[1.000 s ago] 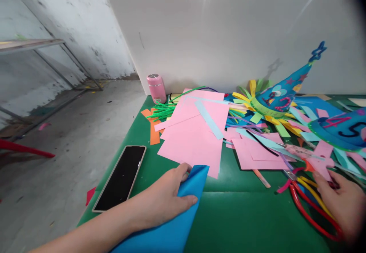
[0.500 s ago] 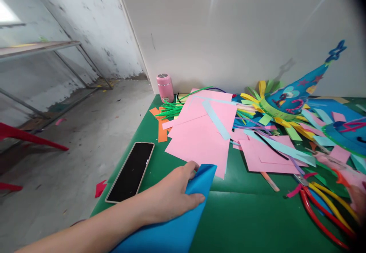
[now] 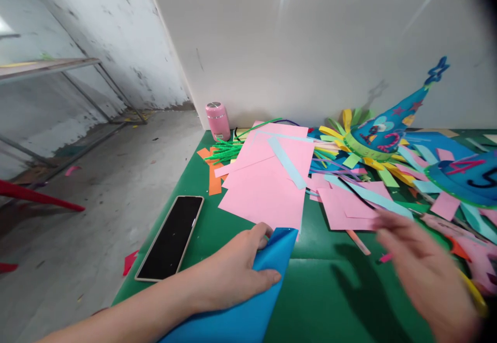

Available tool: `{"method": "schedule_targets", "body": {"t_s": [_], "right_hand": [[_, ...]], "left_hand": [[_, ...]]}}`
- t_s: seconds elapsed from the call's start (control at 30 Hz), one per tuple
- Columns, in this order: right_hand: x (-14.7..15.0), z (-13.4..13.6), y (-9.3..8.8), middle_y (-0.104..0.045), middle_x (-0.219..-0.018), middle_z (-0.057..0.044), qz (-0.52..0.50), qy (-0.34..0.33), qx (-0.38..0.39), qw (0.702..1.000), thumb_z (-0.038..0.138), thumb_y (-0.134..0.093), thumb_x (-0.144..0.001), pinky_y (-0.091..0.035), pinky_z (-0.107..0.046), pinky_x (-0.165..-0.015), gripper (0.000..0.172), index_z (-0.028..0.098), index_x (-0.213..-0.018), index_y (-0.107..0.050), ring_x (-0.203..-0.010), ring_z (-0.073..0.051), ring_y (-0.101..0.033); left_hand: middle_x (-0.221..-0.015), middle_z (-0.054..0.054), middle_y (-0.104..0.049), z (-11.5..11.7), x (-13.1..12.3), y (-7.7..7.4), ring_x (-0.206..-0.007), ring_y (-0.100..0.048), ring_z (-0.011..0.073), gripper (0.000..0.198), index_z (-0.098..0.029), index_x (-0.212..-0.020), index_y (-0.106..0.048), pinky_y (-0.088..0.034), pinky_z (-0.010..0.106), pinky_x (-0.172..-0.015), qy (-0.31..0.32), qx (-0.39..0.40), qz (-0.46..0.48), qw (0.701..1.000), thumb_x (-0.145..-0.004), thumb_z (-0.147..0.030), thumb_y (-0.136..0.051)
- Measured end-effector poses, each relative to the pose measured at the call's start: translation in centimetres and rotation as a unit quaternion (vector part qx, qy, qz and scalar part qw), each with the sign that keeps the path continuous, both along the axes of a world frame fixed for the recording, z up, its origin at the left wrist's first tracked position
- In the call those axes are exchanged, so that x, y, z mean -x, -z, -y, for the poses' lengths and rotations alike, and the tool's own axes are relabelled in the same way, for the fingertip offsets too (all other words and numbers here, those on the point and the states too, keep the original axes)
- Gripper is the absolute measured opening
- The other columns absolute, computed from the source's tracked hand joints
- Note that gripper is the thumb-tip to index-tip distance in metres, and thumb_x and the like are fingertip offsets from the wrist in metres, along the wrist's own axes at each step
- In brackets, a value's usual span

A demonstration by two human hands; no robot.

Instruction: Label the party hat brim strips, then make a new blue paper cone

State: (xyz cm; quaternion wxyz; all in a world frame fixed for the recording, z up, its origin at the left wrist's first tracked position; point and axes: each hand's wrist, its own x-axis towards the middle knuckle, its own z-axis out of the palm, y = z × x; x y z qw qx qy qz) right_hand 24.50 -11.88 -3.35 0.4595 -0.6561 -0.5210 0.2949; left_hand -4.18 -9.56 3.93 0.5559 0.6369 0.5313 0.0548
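Observation:
My left hand (image 3: 233,273) pinches the upper corner of a blue paper sheet (image 3: 248,307) lying on the green table (image 3: 330,301), thumb on top and fingers curled behind the edge. My right hand (image 3: 425,270) hovers over the table at the lower right, smeared by motion, fingers stretched out toward the left with nothing visible in them. Under and behind it lie scissors with red and yellow handles (image 3: 476,294), mostly covered. A stack of pink paper sheets (image 3: 267,188) lies just beyond the blue sheet.
A black phone (image 3: 171,237) lies near the table's left edge. A pink flask (image 3: 217,120) stands against the white board (image 3: 310,48). Green pipe cleaners (image 3: 223,151), coloured strips and blue party hats (image 3: 384,125) crowd the right. Concrete floor drops off at left.
My right hand has left the scissors at the right edge and swung left over the table. The left hand keeps its hold on the blue sheet. The camera shifted slightly.

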Motion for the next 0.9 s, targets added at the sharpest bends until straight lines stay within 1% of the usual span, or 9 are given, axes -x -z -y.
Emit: {"method": "schedule_targets", "body": {"t_s": [0.03, 0.07, 0.13, 0.23, 0.3, 0.37, 0.43, 0.73, 0.9], "right_hand": [[2.1, -0.1, 0.1, -0.059, -0.095, -0.006, -0.089, -0.069, 0.036, 0.993, 0.036, -0.056, -0.073, -0.047, -0.029, -0.074, 0.033, 0.023, -0.104, -0.053, -0.089, -0.02, -0.056], [4.3, -0.3, 0.1, -0.058, -0.091, -0.006, -0.176, -0.143, 0.069, 0.971, 0.036, -0.057, -0.074, -0.047, -0.029, -0.073, 0.035, 0.022, -0.106, -0.052, -0.087, -0.019, -0.055], [7.8, -0.6, 0.2, -0.056, -0.088, -0.004, -0.301, -0.226, 0.112, 0.92, 0.035, -0.062, -0.071, -0.046, -0.027, -0.069, 0.038, 0.023, -0.105, -0.052, -0.083, -0.017, -0.053], [10.6, -0.7, 0.2, -0.055, -0.083, -0.002, -0.406, -0.301, 0.157, 0.848, 0.036, -0.068, -0.067, -0.042, -0.025, -0.066, 0.042, 0.023, -0.103, -0.053, -0.077, -0.014, -0.05], [11.0, -0.7, 0.3, -0.054, -0.079, 0.0, -0.437, -0.322, 0.161, 0.824, 0.035, -0.068, -0.068, -0.039, -0.022, -0.065, 0.033, 0.022, -0.096, -0.056, -0.074, -0.012, -0.048], [11.0, -0.7, 0.4, -0.053, -0.077, 0.001, -0.451, -0.326, 0.151, 0.817, 0.031, -0.067, -0.07, -0.037, -0.02, -0.064, 0.023, 0.021, -0.089, -0.059, -0.072, -0.01, -0.046], [10.9, -0.8, 0.5, -0.053, -0.076, 0.002, -0.461, -0.319, 0.142, 0.816, 0.028, -0.067, -0.071, -0.036, -0.02, -0.063, 0.018, 0.021, -0.086, -0.06, -0.071, -0.009, -0.045], [11.3, -1.1, 0.8, -0.053, -0.075, 0.004, -0.481, -0.292, 0.132, 0.816, 0.026, -0.068, -0.07, -0.036, -0.019, -0.064, 0.02, 0.023, -0.089, -0.061, -0.071, -0.009, -0.046], [11.4, -1.2, 0.8, -0.054, -0.075, 0.003, -0.48, -0.278, 0.13, 0.822, 0.027, -0.068, -0.069, -0.036, -0.02, -0.065, 0.02, 0.022, -0.087, -0.06, -0.072, -0.01, -0.045]], "left_hand": [[-0.12, 0.009, -0.05, 0.1, -0.2, -0.1, -0.111, -0.045, 0.0256, 0.05, -0.02, -0.115, -0.043, -0.038, 0.034, -0.089, -0.001, 0.002, 0.001, 1.0, -0.069, -0.034, -0.057], [-0.119, 0.009, -0.05, 0.2, -0.3, -0.2, -0.111, -0.045, 0.0252, 0.05, -0.02, -0.115, -0.043, -0.038, 0.034, -0.089, -0.001, 0.001, 0.001, 1.0, -0.069, -0.034, -0.057], [-0.114, 0.007, -0.052, 0.4, -0.5, -0.5, -0.106, -0.048, 0.0238, 0.047, -0.021, -0.113, -0.044, -0.039, 0.033, -0.085, 0.003, -0.003, -0.001, 1.0, -0.069, -0.033, -0.057], [-0.098, 0.003, -0.053, 0.6, -0.6, -1.0, -0.085, -0.053, 0.0185, 0.037, -0.02, -0.103, -0.046, -0.042, 0.027, -0.068, 0.013, -0.003, -0.007, 1.0, -0.069, -0.033, -0.056], [-0.089, 0.0, -0.051, 0.6, -0.6, -1.2, -0.077, -0.052, 0.0159, 0.031, -0.02, -0.097, -0.047, -0.04, 0.025, -0.061, 0.014, -0.006, -0.006, 1.0, -0.069, -0.032, -0.056], [-0.085, -0.001, -0.05, 0.6, -0.5, -1.2, -0.077, -0.05, 0.0154, 0.028, -0.02, -0.094, -0.047, -0.039, 0.026, -0.062, 0.018, -0.014, -0.003, 1.0, -0.069, -0.03, -0.056], [-0.085, -0.002, -0.049, 0.5, -0.5, -1.1, -0.079, -0.05, 0.0158, 0.026, -0.02, -0.092, -0.047, -0.039, 0.027, -0.065, 0.024, -0.022, 0.002, 0.999, -0.07, -0.029, -0.056], [-0.085, -0.003, -0.052, 0.3, -0.5, -0.6, -0.079, -0.05, 0.0149, 0.022, -0.02, -0.09, -0.049, -0.039, 0.026, -0.067, 0.036, -0.058, 0.013, 0.998, -0.07, -0.026, -0.055], [-0.084, -0.003, -0.053, 0.1, -0.6, -0.6, -0.076, -0.05, 0.0144, 0.024, -0.02, -0.092, -0.05, -0.04, 0.026, -0.066, 0.036, -0.07, 0.008, 0.997, -0.07, -0.028, -0.056]]}}
